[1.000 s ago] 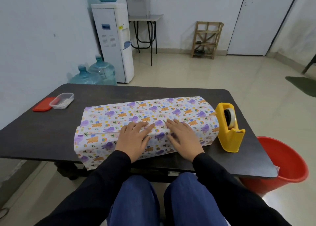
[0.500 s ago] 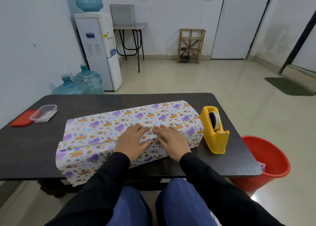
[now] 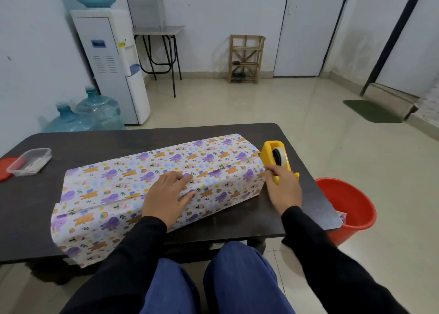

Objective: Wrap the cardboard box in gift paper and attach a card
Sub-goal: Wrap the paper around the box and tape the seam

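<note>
The long box wrapped in white gift paper (image 3: 114, 183) with purple and orange animals lies across the dark table (image 3: 118, 140). Its overlapping seam runs along the top. My left hand (image 3: 166, 192) presses flat on that seam near the middle, fingers straight. My right hand (image 3: 283, 187) is off the box, at the front end of the yellow tape dispenser (image 3: 273, 150) beside the box's right end. Its fingers curl and pinch at the cutter; the tape strip itself is hidden under them. No card is in sight.
A clear plastic container (image 3: 29, 161) and its red lid (image 3: 3, 171) sit at the table's left edge. A red bucket (image 3: 351, 202) stands on the floor right of the table. Loose paper overhangs the near left table edge.
My right hand left the seam and moved right to the tape dispenser's front. My left hand stayed pressing on the seam. The view swung left and up a little.
</note>
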